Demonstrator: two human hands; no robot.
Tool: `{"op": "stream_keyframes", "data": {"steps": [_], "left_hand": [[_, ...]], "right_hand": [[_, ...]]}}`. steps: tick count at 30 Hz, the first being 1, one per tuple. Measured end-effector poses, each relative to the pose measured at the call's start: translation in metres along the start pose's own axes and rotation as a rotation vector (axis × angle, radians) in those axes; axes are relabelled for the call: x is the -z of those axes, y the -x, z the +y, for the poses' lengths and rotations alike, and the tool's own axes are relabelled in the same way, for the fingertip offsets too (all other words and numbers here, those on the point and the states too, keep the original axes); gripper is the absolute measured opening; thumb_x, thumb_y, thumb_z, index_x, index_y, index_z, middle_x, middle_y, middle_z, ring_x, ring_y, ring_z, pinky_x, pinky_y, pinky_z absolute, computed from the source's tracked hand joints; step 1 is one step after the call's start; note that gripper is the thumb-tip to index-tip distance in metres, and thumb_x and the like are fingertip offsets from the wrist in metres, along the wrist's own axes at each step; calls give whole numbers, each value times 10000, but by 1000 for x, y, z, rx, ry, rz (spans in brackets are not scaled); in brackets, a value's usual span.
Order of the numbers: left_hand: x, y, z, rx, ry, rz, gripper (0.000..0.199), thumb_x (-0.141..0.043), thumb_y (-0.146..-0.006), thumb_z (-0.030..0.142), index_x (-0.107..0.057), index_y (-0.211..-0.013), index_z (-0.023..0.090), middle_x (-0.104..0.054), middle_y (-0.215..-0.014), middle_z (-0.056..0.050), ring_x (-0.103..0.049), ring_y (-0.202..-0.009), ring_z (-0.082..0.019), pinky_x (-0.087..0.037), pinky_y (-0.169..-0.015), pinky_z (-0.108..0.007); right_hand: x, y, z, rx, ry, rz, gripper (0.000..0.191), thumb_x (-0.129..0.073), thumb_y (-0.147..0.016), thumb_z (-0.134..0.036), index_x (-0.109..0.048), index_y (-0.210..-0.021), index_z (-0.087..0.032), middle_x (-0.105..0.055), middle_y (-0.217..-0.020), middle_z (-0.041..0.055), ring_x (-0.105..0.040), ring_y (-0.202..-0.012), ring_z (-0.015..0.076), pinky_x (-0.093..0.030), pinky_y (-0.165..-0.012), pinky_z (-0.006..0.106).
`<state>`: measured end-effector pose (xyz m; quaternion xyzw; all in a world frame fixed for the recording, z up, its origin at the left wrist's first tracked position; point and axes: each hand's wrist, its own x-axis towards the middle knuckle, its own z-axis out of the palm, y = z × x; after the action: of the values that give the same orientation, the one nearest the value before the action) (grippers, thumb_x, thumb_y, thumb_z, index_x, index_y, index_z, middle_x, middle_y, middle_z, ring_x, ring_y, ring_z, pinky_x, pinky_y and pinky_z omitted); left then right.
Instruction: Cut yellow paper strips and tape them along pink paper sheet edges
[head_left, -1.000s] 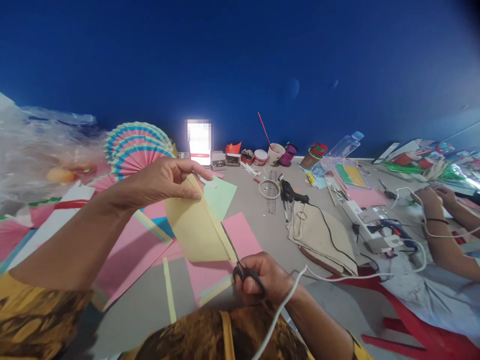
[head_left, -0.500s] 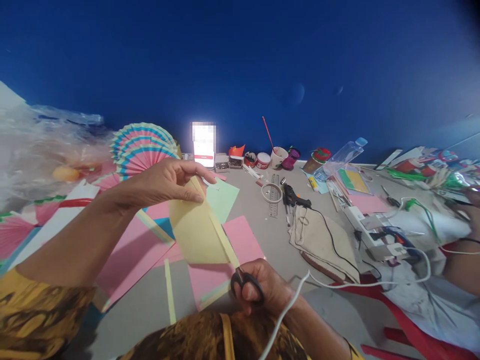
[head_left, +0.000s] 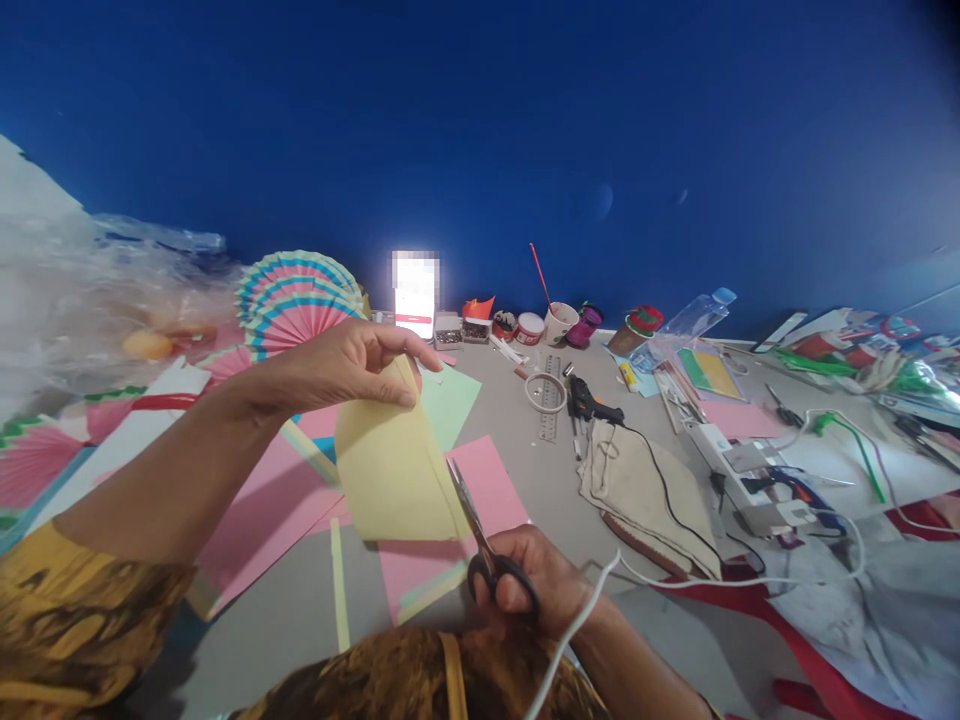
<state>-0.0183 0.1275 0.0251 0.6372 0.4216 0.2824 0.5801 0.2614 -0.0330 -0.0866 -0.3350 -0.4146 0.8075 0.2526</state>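
My left hand [head_left: 352,372] pinches the top corner of a pale yellow sheet of paper [head_left: 394,465] between thumb and fingers. The sheet hangs tilted over other papers. In my right hand [head_left: 544,575] is a pair of scissors [head_left: 474,515] with black handles, my fingers through the loops. Its blades point up and away from me, beside the sheet's right edge. Pink paper [head_left: 491,480] and a light green sheet [head_left: 451,402] lie behind. A narrow yellow paper strip [head_left: 340,590] rests on the table in front of me.
Folded paper fans [head_left: 304,305] and a lit phone [head_left: 415,300] stand at the back. To the right are a tape roll [head_left: 545,393], a ruler [head_left: 551,420], a glue gun [head_left: 591,402], a beige cloth [head_left: 645,490] and a power strip [head_left: 731,470]. A white cable [head_left: 574,630] crosses my right wrist.
The scissor blades have come away from the yellow sheet's edge and now show in full to its right. Another person's hand at the far right has left the view.
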Motion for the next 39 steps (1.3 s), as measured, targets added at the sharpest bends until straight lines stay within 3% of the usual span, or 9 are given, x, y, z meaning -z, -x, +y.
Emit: {"op": "stream_keyframes", "data": {"steps": [5, 13, 17, 21, 26, 29, 39], "left_hand": [[-1, 0, 3, 43, 6, 36, 413, -851, -731, 190, -787, -1137, 152, -745, -745, -8, -646, -683, -158, -482, -619, -230], [-1, 1, 6, 31, 19, 50, 380, -822, -740, 211, -777, -1108, 128, -756, -795, -30, -667, -714, -175, -510, -630, -255], [-6, -1, 6, 18, -19, 25, 384, -871, -675, 267, -810, -1045, 182, -716, -703, -12, -647, -655, -177, -491, -570, -237], [-11, -2, 6, 12, -9, 38, 351, -905, -602, 275, -832, -939, 211, -713, -685, -19, -651, -622, -201, -496, -527, -256], [-5, 3, 8, 42, -49, 79, 400, -836, -716, 256, -779, -1099, 156, -755, -751, 2, -680, -685, -171, -519, -589, -227], [1, 2, 5, 52, -14, 87, 415, -815, -739, 248, -747, -1135, 145, -776, -788, 1, -698, -695, -163, -531, -596, -232], [15, -6, 0, 1, -11, 118, 404, -858, -678, 285, -723, -1050, 200, -746, -754, 13, -699, -606, -139, -546, -532, -228]], "right_hand": [[2, 4, -7, -25, 35, 2, 733, -885, -534, -821, -653, -684, -142, -590, -553, -15, -448, -482, 81, -317, -479, 211], [4, 5, -6, -38, 42, -14, 744, -871, -540, -837, -661, -703, -142, -605, -571, -12, -464, -478, 83, -328, -479, 212], [1, 0, -6, -19, 28, -17, 743, -852, -578, -842, -663, -729, -140, -602, -576, -6, -445, -478, 84, -292, -463, 208], [-2, -4, -11, 28, 74, -30, 763, -796, -609, -887, -632, -635, -142, -575, -549, 10, -445, -510, 94, -277, -475, 211], [5, 3, -12, 40, 43, -6, 748, -800, -628, -875, -629, -671, -148, -545, -519, -17, -346, -407, 61, -212, -406, 215], [11, 10, -11, 63, 25, 7, 749, -811, -625, -868, -643, -704, -143, -559, -525, -13, -386, -411, 73, -234, -397, 211], [9, 0, -1, 106, -79, -204, 732, -762, -737, -834, -682, -793, -109, -629, -603, 8, -366, -411, 56, -236, -375, 192]]}}
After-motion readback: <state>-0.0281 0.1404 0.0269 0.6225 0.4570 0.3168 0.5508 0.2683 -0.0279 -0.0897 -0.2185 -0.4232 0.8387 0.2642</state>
